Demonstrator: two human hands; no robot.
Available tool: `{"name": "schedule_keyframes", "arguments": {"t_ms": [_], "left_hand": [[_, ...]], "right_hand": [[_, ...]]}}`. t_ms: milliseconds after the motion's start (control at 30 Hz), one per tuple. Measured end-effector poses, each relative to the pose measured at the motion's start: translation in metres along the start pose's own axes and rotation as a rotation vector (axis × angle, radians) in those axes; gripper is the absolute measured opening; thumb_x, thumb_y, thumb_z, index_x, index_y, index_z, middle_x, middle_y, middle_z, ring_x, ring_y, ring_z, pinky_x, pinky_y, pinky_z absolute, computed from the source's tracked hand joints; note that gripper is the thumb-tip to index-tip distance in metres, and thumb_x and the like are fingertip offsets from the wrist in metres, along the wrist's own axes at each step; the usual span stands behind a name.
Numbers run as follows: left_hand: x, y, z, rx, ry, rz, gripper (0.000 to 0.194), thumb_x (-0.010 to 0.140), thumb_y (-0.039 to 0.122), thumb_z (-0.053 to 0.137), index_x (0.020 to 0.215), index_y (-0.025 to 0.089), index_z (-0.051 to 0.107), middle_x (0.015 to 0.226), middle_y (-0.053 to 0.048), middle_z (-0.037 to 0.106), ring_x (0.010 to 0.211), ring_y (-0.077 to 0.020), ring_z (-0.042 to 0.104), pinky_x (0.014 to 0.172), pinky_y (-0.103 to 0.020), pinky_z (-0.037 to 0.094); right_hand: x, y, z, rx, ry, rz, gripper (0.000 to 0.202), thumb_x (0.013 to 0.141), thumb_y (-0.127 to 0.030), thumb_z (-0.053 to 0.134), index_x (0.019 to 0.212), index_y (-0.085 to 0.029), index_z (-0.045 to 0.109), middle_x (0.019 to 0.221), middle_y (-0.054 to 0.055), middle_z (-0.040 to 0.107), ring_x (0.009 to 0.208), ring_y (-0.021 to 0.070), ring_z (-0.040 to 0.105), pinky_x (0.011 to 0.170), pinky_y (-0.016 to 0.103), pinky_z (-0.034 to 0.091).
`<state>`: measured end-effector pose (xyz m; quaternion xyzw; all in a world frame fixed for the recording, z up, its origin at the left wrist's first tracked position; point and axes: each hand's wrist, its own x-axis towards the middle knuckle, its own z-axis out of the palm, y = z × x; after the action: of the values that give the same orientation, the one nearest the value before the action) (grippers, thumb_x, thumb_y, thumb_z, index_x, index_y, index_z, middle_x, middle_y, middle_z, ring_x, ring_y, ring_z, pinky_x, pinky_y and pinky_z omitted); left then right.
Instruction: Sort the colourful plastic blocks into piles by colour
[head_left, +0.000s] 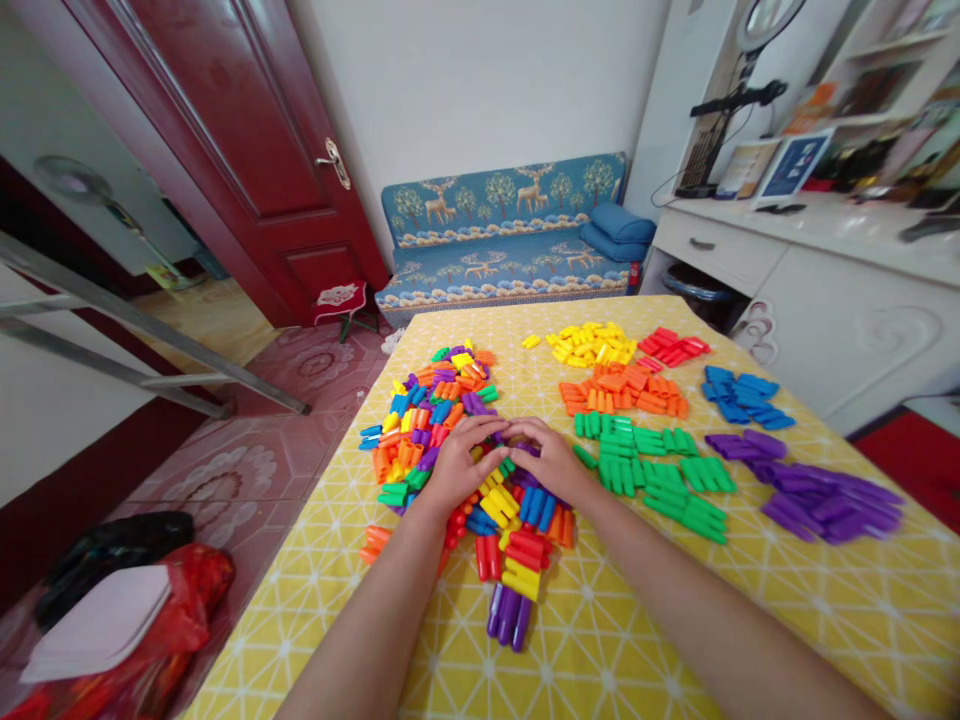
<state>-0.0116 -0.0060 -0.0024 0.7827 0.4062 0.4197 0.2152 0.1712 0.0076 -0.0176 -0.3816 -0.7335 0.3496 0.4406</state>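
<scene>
My left hand and my right hand meet over a pile of mixed plastic building blocks, rounded finger-like pieces joined in rows. Both hands have curled fingers, and their fingertips nearly touch. Bits of purple and green show between them, but what they grip is mostly hidden. Below my wrists lie yellow blocks, blue blocks and red blocks. A purple block sits closest to me. Right of my right hand is a group of green blocks.
Further single-colour groups lie on the yellow patterned tablecloth: yellow blocks, orange blocks, red blocks, blue blocks and purple blocks. A blue sofa stands beyond the table, a white cabinet at right.
</scene>
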Motion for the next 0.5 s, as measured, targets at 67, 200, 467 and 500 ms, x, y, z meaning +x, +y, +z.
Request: {"name": "schedule_keyframes", "arguments": {"t_ms": [67,200,467,500], "left_hand": [[-0.0002,0.0001,0.0002,0.019,-0.019,-0.006,0.033,0.086,0.032,0.063,0.118,0.024,0.066,0.121,-0.009,0.064,0.116,-0.0241,0.057,0.103,-0.041,0.044],[0.0003,0.0007,0.0000,0.037,-0.023,-0.012,0.038,0.087,0.032,0.060,0.124,0.024,0.062,0.131,-0.009,0.059,0.122,-0.0245,0.053,0.106,-0.042,0.042],[0.0011,-0.0003,-0.0010,0.043,-0.048,-0.032,0.035,0.088,0.032,0.059,0.122,0.026,0.064,0.135,-0.009,0.056,0.125,-0.0256,0.052,0.106,-0.043,0.043],[0.0009,-0.0009,-0.0007,0.040,-0.042,-0.032,0.034,0.088,0.032,0.060,0.121,0.026,0.064,0.134,-0.009,0.056,0.125,-0.0254,0.052,0.106,-0.043,0.043]], "right_hand": [[-0.0035,0.0000,0.0028,-0.048,0.025,-0.041,0.023,0.081,-0.023,0.059,0.103,-0.024,0.064,0.112,0.005,0.062,0.110,0.0187,0.057,0.100,0.035,0.043],[-0.0047,0.0040,0.0073,-0.184,0.012,-0.064,0.036,0.084,-0.025,0.055,0.120,-0.026,0.056,0.130,0.007,0.055,0.124,0.0206,0.049,0.108,0.040,0.037],[-0.0044,0.0070,0.0063,-0.253,-0.054,-0.002,0.049,0.085,-0.029,0.053,0.134,-0.024,0.047,0.134,0.008,0.055,0.121,0.0233,0.054,0.103,0.042,0.042],[-0.0046,0.0071,0.0062,-0.247,-0.046,-0.010,0.047,0.085,-0.028,0.054,0.132,-0.024,0.049,0.132,0.008,0.057,0.120,0.0231,0.055,0.102,0.042,0.043]]}}
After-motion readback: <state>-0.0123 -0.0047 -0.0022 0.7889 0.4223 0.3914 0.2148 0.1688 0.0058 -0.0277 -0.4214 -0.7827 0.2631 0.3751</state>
